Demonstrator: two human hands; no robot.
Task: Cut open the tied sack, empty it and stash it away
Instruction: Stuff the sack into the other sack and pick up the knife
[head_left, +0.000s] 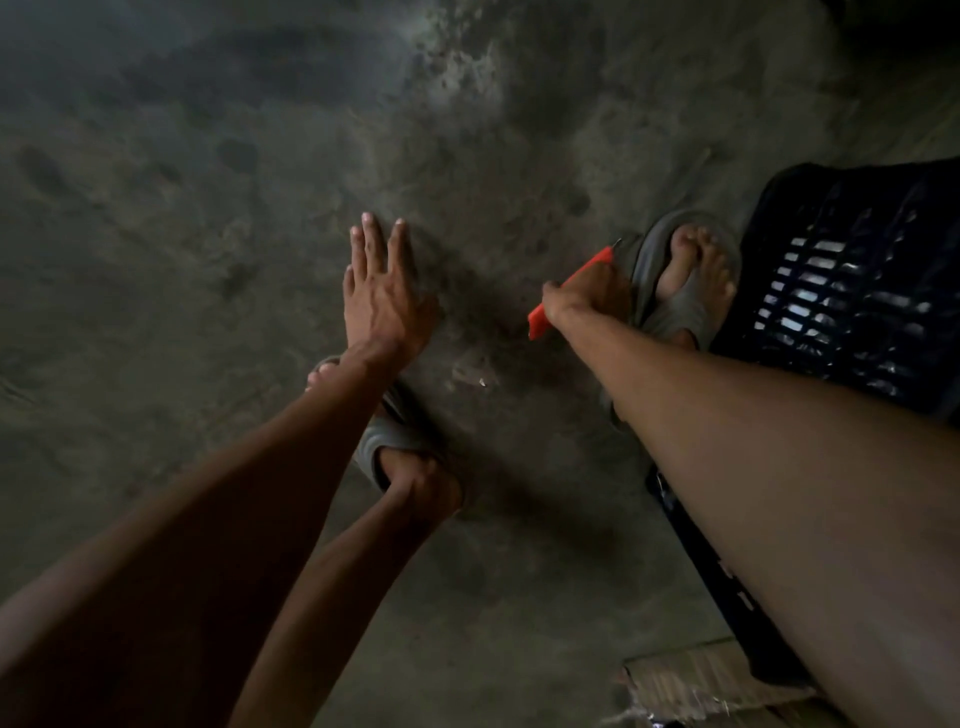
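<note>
Sack is not seen in view. Cutter (589, 267) is clenched in right grip (582, 301); left grip (384, 301) is held spread over floor (208, 208). Cutting is judged pending; sack must first be found.

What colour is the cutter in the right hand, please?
The cutter is orange-red; head view.

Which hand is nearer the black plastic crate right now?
Right. The right hand, gripping the orange cutter, hangs just left of the crate; the open left hand is farther left over the floor.
</note>
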